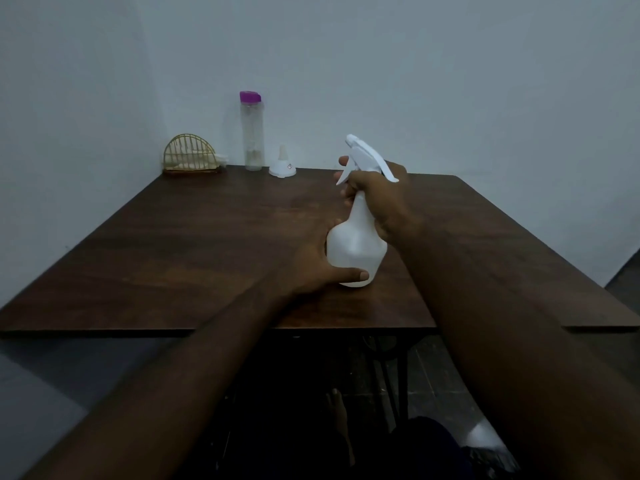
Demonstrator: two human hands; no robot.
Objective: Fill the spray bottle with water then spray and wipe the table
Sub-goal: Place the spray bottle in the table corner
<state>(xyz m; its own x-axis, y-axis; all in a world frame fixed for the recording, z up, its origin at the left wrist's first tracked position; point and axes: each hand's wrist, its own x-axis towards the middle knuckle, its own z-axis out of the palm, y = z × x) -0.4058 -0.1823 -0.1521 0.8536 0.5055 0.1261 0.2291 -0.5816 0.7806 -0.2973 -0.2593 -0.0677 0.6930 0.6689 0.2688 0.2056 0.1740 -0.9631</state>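
At far left we see a wicker holder [191, 154], a purple-capped water bottle [252, 130] and a funnel [283, 163]. Our left hand [313, 263] cups the spray bottle [356, 249], upright at mid-tabletop [194, 244]; our right hand [375, 194] wraps its neck. We judge filling comes next: unscrew the head. Its water level is unreadable, and we see no cloth.
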